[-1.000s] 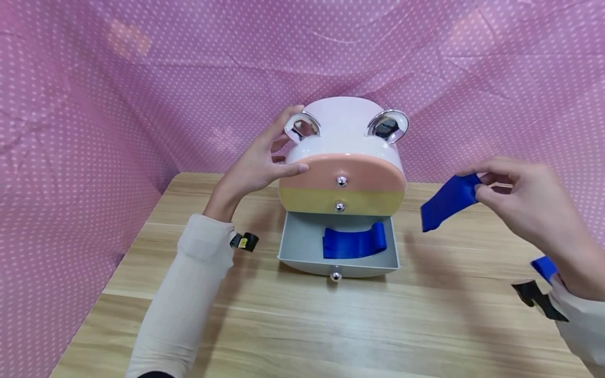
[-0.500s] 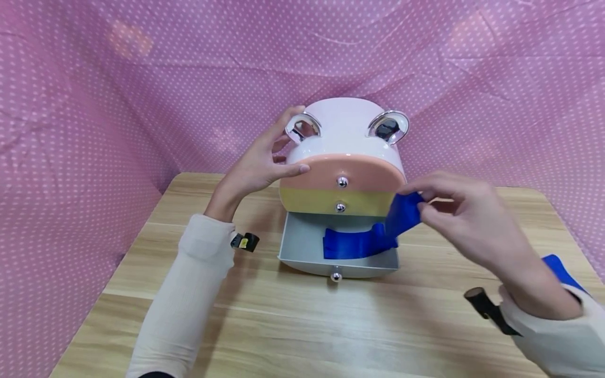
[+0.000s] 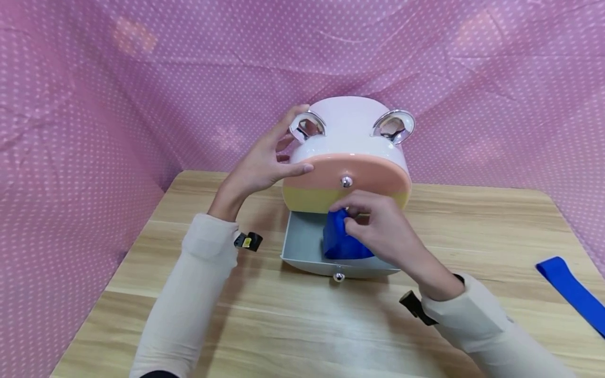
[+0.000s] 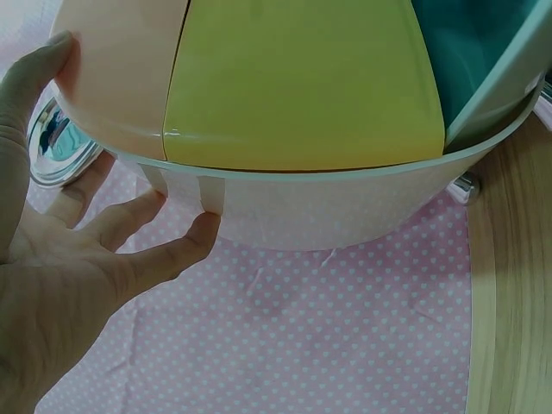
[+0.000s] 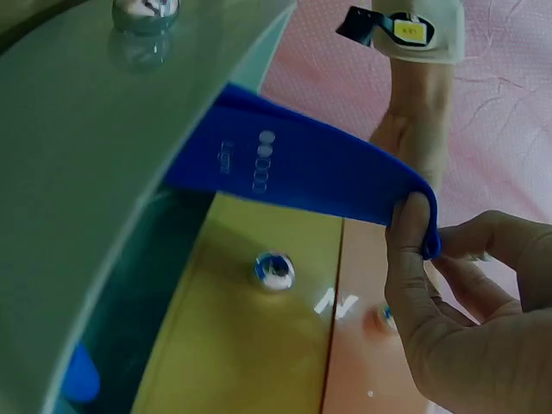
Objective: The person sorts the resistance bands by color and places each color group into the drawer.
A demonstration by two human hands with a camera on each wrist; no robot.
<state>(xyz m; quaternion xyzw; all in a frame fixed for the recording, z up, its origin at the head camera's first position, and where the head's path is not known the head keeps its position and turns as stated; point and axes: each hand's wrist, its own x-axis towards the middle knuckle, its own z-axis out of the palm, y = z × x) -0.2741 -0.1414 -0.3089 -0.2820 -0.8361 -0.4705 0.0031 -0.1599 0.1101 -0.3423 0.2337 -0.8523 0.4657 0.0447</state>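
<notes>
My left hand [image 3: 260, 160] grips the left side of a white cabinet [image 3: 352, 118] with mirrored ears. Its thumb lies on the peach top drawer front, and the other fingers press the side wall in the left wrist view. At the cabinet's bottom, a grey drawer [image 3: 300, 239] is pulled out. Over it, my right hand [image 3: 385, 228] pinches one end of a blue resistance band [image 5: 302, 164]; the band hangs down into the drawer, with pale print on its face. Another piece of blue [image 5: 79, 375] shows inside the drawer in the right wrist view.
Another blue resistance band [image 3: 572, 289] lies on the wooden table [image 3: 264, 325] at the right. The cabinet's yellow middle drawer [image 4: 302, 86] is closed. Pink dotted cloth [image 3: 264, 47] hangs behind the table and along its sides.
My right hand has carried the blue resistance band leftward from beside the cabinet and lowered it into the open drawer. My left hand keeps its hold on the cabinet.
</notes>
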